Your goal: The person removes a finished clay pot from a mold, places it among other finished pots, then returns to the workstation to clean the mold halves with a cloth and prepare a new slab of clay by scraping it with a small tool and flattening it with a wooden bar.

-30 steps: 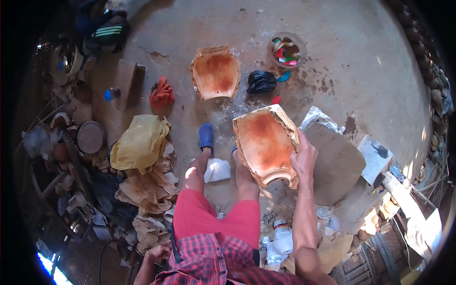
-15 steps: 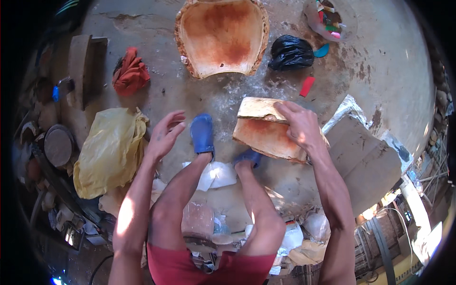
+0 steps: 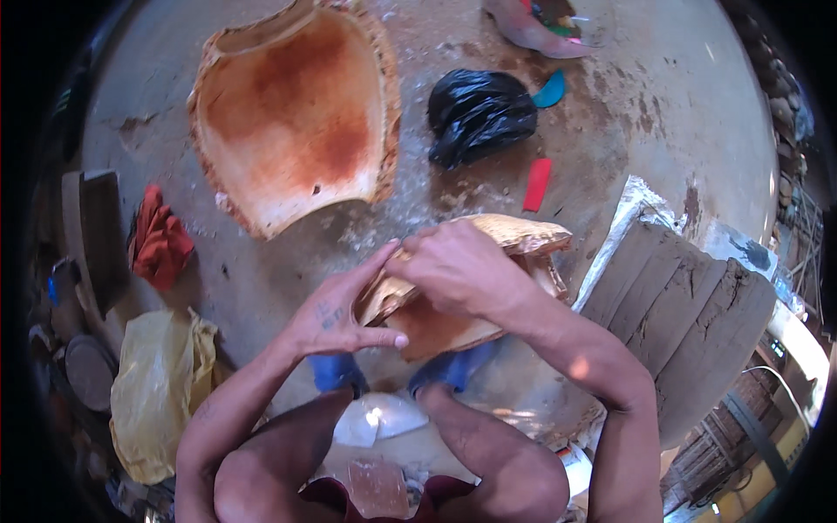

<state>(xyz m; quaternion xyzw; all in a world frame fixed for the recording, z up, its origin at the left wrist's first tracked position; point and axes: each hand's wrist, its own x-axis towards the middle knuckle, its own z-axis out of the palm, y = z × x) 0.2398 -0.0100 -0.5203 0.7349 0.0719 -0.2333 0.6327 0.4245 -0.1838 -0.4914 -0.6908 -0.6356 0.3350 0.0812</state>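
Note:
In front of my feet is a pale hollow mould piece point(image 3: 443, 333), rust-stained inside and rough along its thick edge. My left hand point(image 3: 327, 318) clasps its left end, the thumb near the lower side and the fingers along the upper side. Over its top edge, my right hand point(image 3: 458, 266) is curled, fingers closed on the rim and meeting the left fingertips. Both hands hide part of the rim. A larger mould piece point(image 3: 292, 122) of the same look lies hollow side up on the floor beyond, at the upper left.
A ridged grey clay block point(image 3: 680, 305) sits to the right on plastic sheeting. Beyond are a black plastic bag point(image 3: 482, 113), a red strip point(image 3: 537, 185), a teal piece point(image 3: 550, 90) and a basin point(image 3: 523, 30). At left lie a red cloth point(image 3: 161, 240) and yellow plastic sheet point(image 3: 153, 392).
My left hand has come across and taken hold of the mould piece, which has moved left and closer to it. I have crouched lower, and the view has shifted.

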